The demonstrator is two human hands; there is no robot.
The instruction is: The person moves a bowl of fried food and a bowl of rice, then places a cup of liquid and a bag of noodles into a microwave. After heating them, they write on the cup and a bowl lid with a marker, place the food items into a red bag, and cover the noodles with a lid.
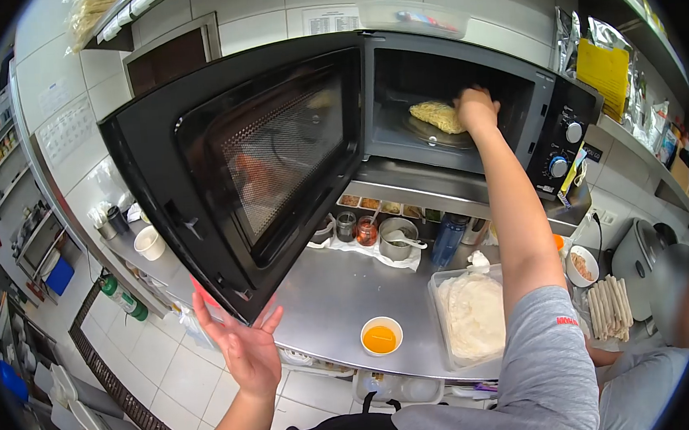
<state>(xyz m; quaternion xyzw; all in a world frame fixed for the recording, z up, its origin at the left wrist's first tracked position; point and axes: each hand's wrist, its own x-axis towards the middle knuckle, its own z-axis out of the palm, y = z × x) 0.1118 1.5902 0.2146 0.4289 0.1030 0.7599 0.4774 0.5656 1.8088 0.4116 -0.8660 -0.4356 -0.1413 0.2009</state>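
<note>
In the head view, my right hand (pixel 478 110) reaches inside the open microwave (pixel 452 157). Its fingers are curled against the right end of a pale yellow, rough-textured piece of food (pixel 433 118), with the fingertips partly hidden. That food rests over the glass turntable (pixel 433 140). The microwave door (pixel 271 84) swings wide to the left. By its lower outer corner is my left hand (pixel 246 346), palm up with fingers spread, holding nothing. Below on the steel counter (pixel 318 297) stand a white cup of orange-yellow liquid (pixel 380 338) and a clear tub of pale round sheets (pixel 471 318).
Jars (pixel 366 231) and a small metal pot (pixel 398 239) sit on a cloth beneath the microwave shelf. At right are a bowl of food (pixel 581 266), pale rolled sticks (pixel 609 308) and a person in grey (pixel 652 385). A white bowl (pixel 150 243) is at left.
</note>
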